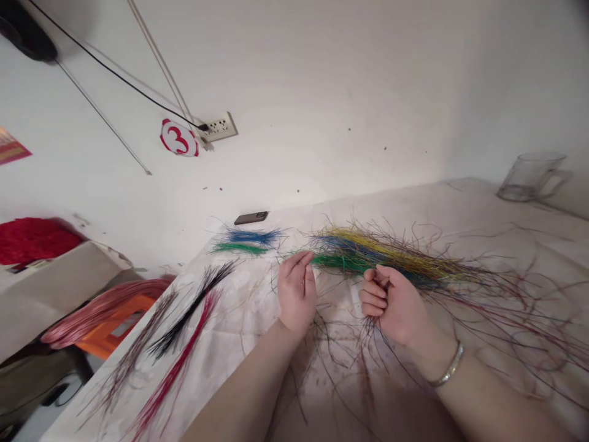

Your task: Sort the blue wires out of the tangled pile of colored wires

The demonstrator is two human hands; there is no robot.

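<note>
Left hand [297, 291] upright, fingers together; right hand [391, 307] curled shut, apparently clamping thin wires [368, 337].

Bright, even light across your view, soft, no source in frame. The wall [322, 73] goes pale near 12 o'clock, dimmer toward 2. Soft shadow on the table sheet [350, 399] at 6 o'clock, under your forearms [488, 399]. Lens bends the edges. The fine wires [381, 255] look slightly soft. No hard glare.

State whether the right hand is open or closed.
Closed: the right hand curls its fingers into a fist around the bundle of coloured wires.
</note>
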